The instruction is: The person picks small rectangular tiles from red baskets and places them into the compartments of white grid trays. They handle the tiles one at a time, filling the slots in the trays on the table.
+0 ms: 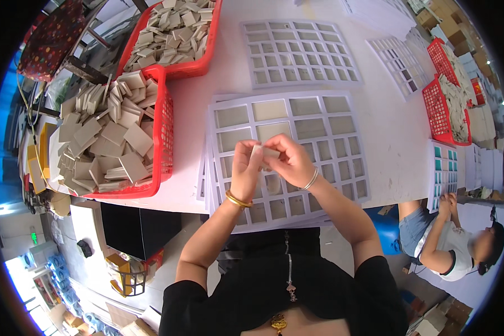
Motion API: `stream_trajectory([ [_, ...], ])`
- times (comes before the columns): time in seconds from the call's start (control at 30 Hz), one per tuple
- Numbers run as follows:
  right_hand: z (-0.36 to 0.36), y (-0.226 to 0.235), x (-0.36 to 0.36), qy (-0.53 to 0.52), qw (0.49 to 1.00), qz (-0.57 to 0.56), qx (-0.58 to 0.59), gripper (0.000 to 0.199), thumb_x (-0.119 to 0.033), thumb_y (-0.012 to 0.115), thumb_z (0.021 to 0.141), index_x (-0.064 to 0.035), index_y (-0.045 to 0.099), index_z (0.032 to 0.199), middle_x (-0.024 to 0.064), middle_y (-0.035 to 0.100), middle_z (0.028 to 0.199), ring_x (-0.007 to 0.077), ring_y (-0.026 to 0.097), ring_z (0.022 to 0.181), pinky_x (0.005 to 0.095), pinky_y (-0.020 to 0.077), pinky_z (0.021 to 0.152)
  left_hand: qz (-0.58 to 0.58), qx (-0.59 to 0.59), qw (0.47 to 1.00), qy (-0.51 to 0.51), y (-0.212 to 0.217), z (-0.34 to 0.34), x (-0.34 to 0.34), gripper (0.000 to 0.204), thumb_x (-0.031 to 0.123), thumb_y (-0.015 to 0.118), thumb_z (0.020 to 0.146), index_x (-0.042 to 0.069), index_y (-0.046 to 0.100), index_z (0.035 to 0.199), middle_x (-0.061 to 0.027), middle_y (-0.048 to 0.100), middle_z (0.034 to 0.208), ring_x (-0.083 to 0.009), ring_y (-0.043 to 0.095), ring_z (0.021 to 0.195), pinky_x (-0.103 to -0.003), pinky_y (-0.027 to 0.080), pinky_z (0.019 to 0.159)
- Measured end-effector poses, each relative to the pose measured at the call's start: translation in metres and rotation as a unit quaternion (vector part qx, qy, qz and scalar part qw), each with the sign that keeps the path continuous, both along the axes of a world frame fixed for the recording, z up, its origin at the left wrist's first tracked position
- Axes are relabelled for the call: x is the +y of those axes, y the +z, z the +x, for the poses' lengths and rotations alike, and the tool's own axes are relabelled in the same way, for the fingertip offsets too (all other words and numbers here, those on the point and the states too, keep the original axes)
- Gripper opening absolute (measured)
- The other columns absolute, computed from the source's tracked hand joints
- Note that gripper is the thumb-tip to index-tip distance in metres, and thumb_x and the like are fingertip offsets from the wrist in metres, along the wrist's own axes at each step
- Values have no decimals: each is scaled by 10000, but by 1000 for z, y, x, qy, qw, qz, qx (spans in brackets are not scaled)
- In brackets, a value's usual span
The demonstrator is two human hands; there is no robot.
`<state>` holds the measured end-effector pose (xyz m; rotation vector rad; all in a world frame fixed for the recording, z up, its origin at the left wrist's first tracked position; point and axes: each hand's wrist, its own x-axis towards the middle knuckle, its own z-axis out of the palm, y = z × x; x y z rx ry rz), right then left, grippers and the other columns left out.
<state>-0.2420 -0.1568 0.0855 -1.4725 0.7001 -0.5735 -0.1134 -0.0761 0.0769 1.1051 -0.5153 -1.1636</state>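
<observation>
Tile (271,152), flat and off-white, sits pinched by left hand (245,172) and right hand (294,163) over the white gridded tray (290,119); red plastic basket (166,131) at nine o'clock. Filling seems underway; next calls for careful alignment.

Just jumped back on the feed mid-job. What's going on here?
A person pinches a small pale piece between the left grip and right grip, above a white panel of framed windows on the table. A red basket heaped with pale tiles stands to the left, and a second windowed panel lies farther back. At far right, another person has their hands by a panel with green windows.
</observation>
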Motion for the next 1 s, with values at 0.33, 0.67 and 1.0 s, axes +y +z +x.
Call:
stream_trajectory([
  [0.33,-78,3,-9,64,970,-138,188,241,-80,672,799,-47,551,1005,57,647,826,151,615,732,288,478,631,8,-8,992,-126,-21,12,28,482,-166,499,666,75,481,1083,1,429,966,-105,442,907,-233,400,790],
  [0.67,-75,-10,0,136,944,-203,221,165,-64,644,797,-63,604,958,61,594,821,162,589,674,291,474,612,-11,-433,891,-138,-30,-10,32,196,-8,696,728,60,621,896,-72,550,939,-190,571,885,-332,477,721],
  [1.0,-71,-21,13,96,878,-401,245,197,-78,676,723,-89,601,905,56,529,898,261,560,892,388,478,727,-38,-750,658,-56,-27,-10,29,189,213,739,678,158,607,801,5,581,817,-215,544,819,-382,376,761],
])
